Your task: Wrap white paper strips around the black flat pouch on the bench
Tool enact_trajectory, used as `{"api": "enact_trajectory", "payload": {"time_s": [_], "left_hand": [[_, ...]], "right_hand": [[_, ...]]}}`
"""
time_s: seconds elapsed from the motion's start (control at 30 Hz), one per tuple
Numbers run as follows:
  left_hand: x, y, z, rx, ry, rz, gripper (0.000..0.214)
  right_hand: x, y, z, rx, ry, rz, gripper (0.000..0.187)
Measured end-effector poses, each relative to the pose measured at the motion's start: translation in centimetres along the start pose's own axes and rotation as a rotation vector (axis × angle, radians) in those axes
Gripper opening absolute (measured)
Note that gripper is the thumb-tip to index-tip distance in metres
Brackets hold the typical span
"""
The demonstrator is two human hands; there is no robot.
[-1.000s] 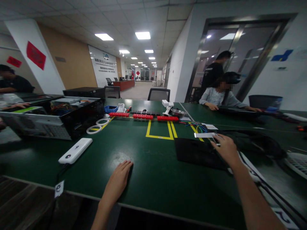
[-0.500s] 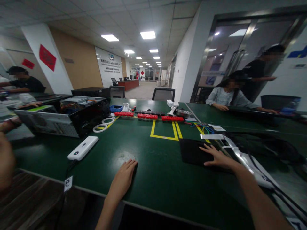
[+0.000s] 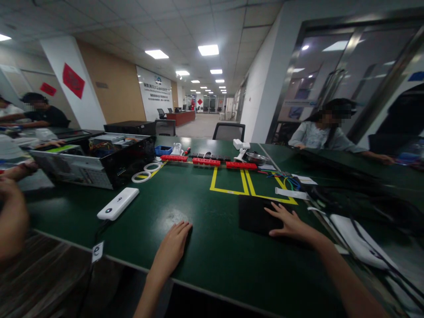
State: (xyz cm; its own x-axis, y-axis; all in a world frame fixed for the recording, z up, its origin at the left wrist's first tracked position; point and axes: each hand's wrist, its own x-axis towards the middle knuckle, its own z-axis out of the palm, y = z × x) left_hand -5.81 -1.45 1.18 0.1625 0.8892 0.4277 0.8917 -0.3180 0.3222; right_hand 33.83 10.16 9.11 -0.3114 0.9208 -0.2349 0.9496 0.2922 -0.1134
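My left hand [image 3: 174, 245] lies flat on the green tabletop near its front edge, fingers stretched out, holding nothing. To the right, my right hand [image 3: 293, 224] is spread over a flat black pad [image 3: 251, 214]. Its fingertips rest on the pad, which is partly hidden under the hand and forearm. Just beyond the pad, yellow tape outlines [image 3: 230, 192] mark the table. A white power bank [image 3: 118, 203] with a black cable lies left of my left hand.
An open computer case [image 3: 89, 161] stands at the left, with two white rings [image 3: 141, 176] beside it. Red power-strip-like blocks [image 3: 206, 161] line the back. Black cables and a white device [image 3: 357, 243] lie at the right. Other people sit at both sides; another person's hand [image 3: 11, 216] shows far left.
My right hand and the black pad have slid left and slightly nearer, exposing more of the right yellow outline. My left hand stays put. A person standing at the right has moved mostly out of view.
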Motion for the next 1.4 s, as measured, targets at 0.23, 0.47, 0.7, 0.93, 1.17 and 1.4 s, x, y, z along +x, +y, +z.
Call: {"api": "enact_trajectory", "payload": {"time_s": [0.23,0.47,0.7,0.93,1.17,1.4], "left_hand": [[0.3,0.6,-0.2,0.015,-0.006,0.007,0.034],[0.7,1.4,-1.0,0.026,-0.107,0.154,0.041],[0.7,1.2,-0.7,0.040,-0.167,0.221,0.042],[0.8,1.2,-0.7,0.015,-0.182,0.214,0.040],[0.8,1.2,-0.9,-0.008,-0.200,0.198,0.039],[0.8,1.6,-1.1,-0.009,-0.182,0.199,0.038]], "right_hand": [[-0.8,-5.9,0.4,0.024,0.006,-0.172,0.095],[-1.1,-11.0,2.7,-0.008,0.113,-0.283,0.094],[-1.5,-14.3,4.3,-0.028,0.177,-0.276,0.092],[-1.0,-13.0,3.6,0.032,0.258,-0.373,0.076],[0.8,-6.3,0.1,-0.089,0.592,-0.187,0.046],[-0.3,4.4,-1.4,-0.207,0.712,0.381,0.050]]}}
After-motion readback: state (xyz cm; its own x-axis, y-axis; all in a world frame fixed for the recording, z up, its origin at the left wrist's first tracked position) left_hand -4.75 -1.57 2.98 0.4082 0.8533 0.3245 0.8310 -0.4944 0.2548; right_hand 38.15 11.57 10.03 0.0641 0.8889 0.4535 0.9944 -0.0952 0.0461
